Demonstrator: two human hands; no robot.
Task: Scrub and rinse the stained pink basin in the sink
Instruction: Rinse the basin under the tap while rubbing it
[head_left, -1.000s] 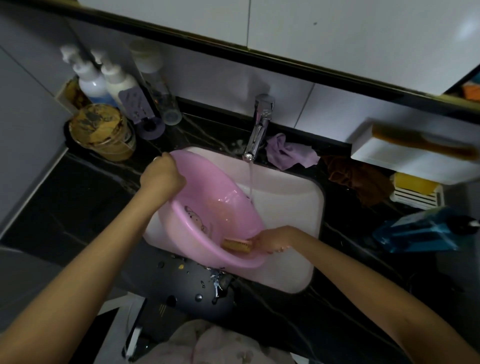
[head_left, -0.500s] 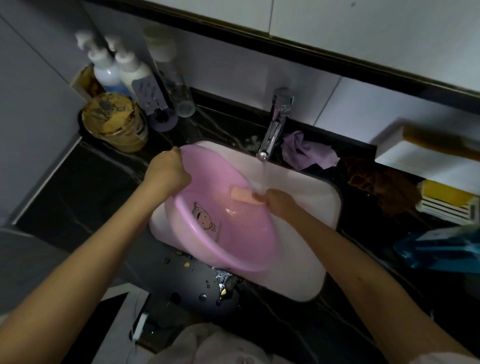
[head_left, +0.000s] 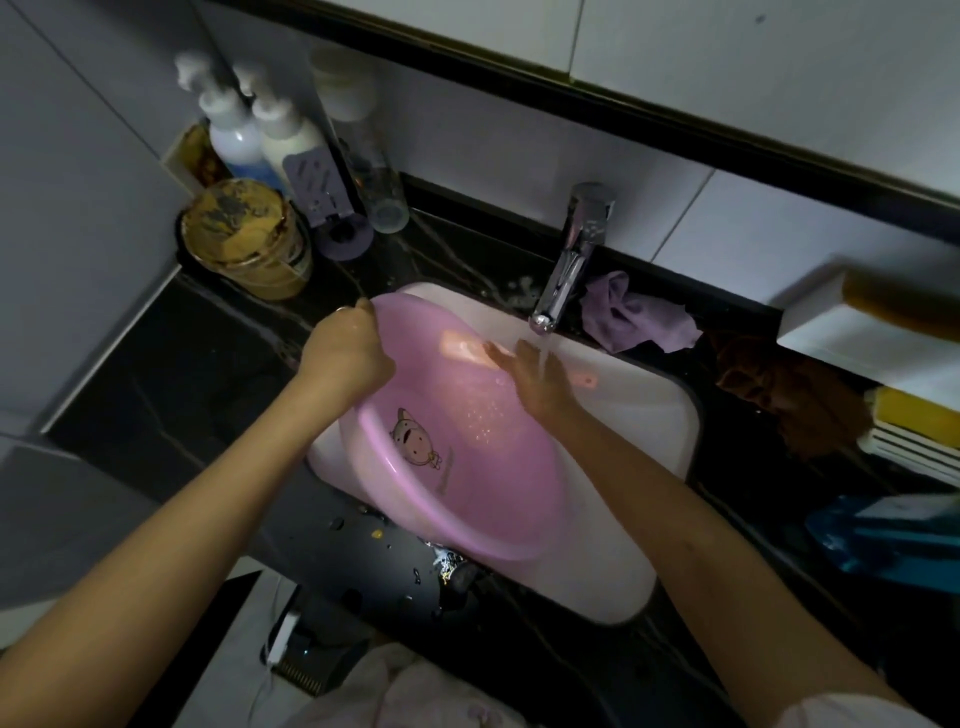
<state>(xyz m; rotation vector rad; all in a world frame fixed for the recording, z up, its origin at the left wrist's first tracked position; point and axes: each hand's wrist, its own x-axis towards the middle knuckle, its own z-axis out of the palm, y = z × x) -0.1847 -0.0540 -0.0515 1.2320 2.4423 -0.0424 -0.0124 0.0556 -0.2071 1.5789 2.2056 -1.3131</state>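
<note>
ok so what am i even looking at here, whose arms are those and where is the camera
No machine here: a person's two bare arms, seen from a camera worn on their head, looking down. The left hand grips the rim of a tilted pink basin in a white sink. The right hand presses a small scrubbing pad against the basin's inner wall, under water running from the tap. On the dark counter: a purple cloth, a stained jar and pump bottles.

sponge (head_left: 460, 348) at 12 o'clock in the pink basin (head_left: 467, 493) is blurred; the rim hides fingertips of the left hand (head_left: 345, 353).
</note>
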